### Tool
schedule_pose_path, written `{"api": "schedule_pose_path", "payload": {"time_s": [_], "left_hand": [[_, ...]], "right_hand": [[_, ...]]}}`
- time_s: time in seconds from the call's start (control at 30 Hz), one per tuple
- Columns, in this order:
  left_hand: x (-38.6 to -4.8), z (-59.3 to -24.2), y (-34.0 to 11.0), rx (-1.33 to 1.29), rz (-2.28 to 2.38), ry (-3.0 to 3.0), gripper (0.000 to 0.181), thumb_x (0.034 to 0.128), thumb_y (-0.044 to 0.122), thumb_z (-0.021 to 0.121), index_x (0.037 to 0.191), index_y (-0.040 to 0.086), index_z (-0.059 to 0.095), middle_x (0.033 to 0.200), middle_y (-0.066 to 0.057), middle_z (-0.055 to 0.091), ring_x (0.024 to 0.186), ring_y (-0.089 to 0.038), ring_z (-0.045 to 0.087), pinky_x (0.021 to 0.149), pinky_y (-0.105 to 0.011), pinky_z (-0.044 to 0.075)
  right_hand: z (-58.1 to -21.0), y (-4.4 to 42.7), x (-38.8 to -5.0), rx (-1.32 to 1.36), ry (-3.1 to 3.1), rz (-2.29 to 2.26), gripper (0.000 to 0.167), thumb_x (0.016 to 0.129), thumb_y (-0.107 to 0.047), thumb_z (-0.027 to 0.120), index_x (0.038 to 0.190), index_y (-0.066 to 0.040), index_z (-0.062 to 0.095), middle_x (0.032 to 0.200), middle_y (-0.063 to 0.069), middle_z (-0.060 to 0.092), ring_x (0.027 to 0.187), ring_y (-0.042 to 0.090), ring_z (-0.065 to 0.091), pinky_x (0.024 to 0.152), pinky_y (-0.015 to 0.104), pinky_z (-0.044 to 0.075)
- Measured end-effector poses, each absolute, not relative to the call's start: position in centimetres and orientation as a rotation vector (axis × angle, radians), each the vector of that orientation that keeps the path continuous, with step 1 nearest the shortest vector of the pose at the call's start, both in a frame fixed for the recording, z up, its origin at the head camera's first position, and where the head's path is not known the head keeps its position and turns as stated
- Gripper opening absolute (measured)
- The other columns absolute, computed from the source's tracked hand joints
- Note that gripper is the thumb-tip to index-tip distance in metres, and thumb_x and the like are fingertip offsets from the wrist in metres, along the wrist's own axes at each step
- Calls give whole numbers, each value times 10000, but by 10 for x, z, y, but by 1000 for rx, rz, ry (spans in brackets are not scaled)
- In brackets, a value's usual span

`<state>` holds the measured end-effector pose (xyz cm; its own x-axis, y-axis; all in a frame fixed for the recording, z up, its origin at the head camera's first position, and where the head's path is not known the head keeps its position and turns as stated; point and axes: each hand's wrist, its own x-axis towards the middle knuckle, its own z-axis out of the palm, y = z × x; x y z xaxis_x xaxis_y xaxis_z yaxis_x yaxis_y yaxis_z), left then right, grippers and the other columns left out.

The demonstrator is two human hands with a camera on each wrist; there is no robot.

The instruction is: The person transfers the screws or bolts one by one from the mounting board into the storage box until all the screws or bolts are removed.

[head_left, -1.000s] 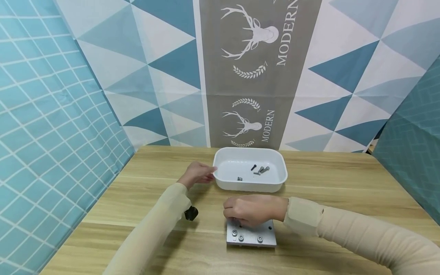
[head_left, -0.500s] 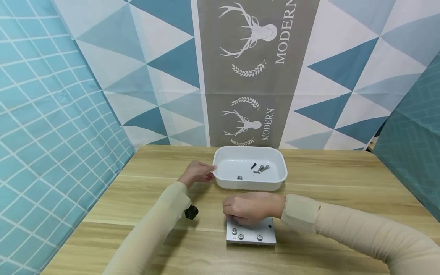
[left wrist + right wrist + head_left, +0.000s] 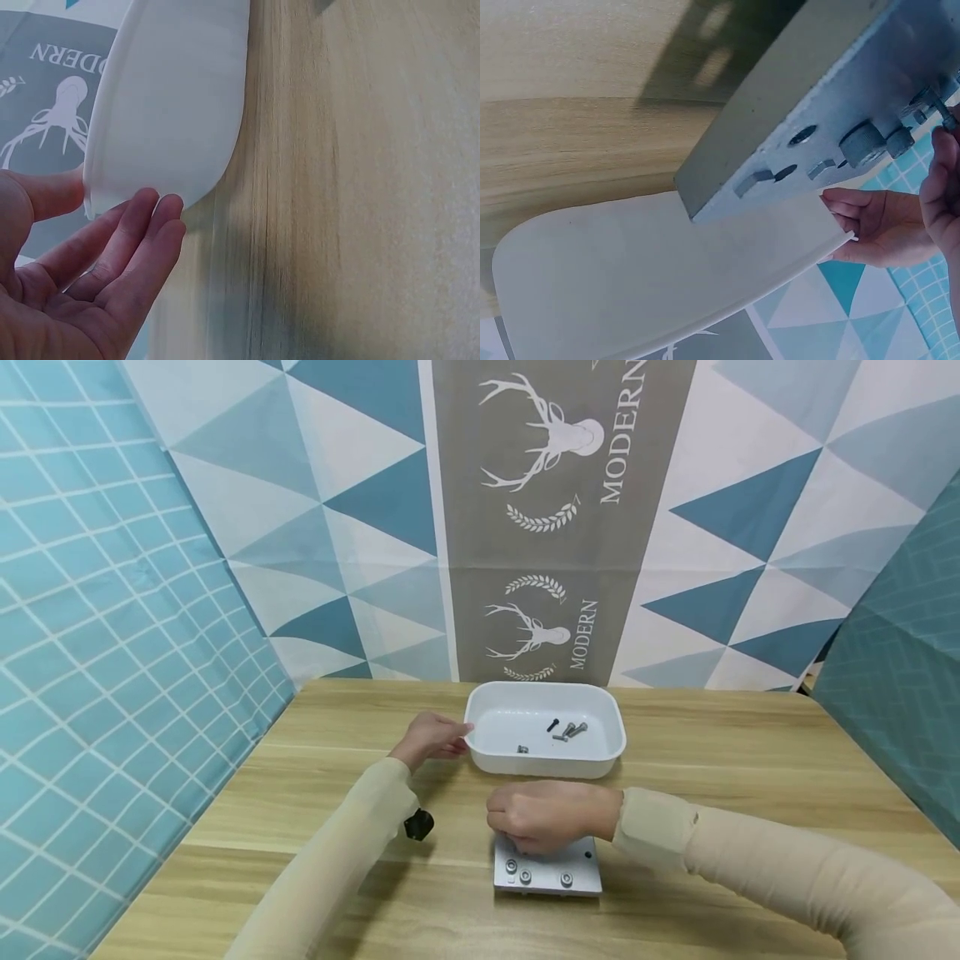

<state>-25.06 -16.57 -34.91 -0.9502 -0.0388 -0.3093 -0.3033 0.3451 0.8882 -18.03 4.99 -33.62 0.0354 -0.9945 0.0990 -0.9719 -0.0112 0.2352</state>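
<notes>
At the left end of a white plastic tray [image 3: 487, 764], my left hand [image 3: 431, 737] pinches the rim, its thumb at the edge and its fingertips on the outer wall in the left wrist view. My right hand [image 3: 551, 814] is over the far left part of a silver metal block [image 3: 547, 887] and covers part of it. In the right wrist view its fingertips pinch a small screw [image 3: 946, 118] at the block's face. Three socket-head bolts show along the block's near edge, among them one bolt [image 3: 566, 879]. The screw's tip is hard to make out.
Inside the tray lie several loose screws [image 3: 576, 730], one black screw [image 3: 553, 725] and a small metal piece [image 3: 522, 749]. A black object [image 3: 418, 825] is by the left sleeve. Patterned cloth [image 3: 540, 543] hangs behind the wooden table [image 3: 705, 760].
My right hand's fingers have shifted slightly over the block, and a hole seen beside them before is now hidden. The left hand keeps its place at the tray.
</notes>
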Motion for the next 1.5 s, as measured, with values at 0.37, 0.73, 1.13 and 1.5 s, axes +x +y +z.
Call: {"api": "schedule_pose_path", "payload": {"time_s": [0.37, 0.73, 1.13, 1.5], "left_hand": [[-251, -349, -164, -334, 1593, 2395, 366, 907, 245, 670, 1113, -57, 666, 944, -180, 729, 744, -151, 703, 793, -322, 633], [-251, -348, -163, -348, 1589, 2401, 364, 906, 243, 670, 1115, -55, 667, 956, -185, 732, 719, -134, 694, 762, -301, 636], [-250, -349, -165, -323, 1580, 2428, 358, 906, 235, 666, 1112, -58, 669, 916, -170, 732, 719, -139, 698, 783, -320, 635], [-251, -349, -164, -306, 1578, 2435, 355, 909, 231, 662, 1113, -58, 669, 920, -173, 731, 723, -147, 702, 804, -336, 632]], "right_hand": [[-343, 54, -176, 1987, -2038, -191, 101, 917, -168, 587, 818, -150, 578, 793, -73, 524, 742, 56, 514, 691, 179, 488], [-340, 57, -177, 1917, -1971, -303, 133, 956, -249, 551, 879, -146, 585, 844, -65, 570, 811, 84, 557, 800, 225, 517], [-327, 57, -183, 1879, -1982, -342, 140, 965, -260, 550, 940, -123, 567, 920, -45, 596, 847, 88, 561, 806, 215, 522], [-304, 64, -215, 1760, -2103, -300, 112, 931, -224, 604, 921, -114, 584, 866, -31, 596, 789, 116, 537, 750, 248, 523]]}}
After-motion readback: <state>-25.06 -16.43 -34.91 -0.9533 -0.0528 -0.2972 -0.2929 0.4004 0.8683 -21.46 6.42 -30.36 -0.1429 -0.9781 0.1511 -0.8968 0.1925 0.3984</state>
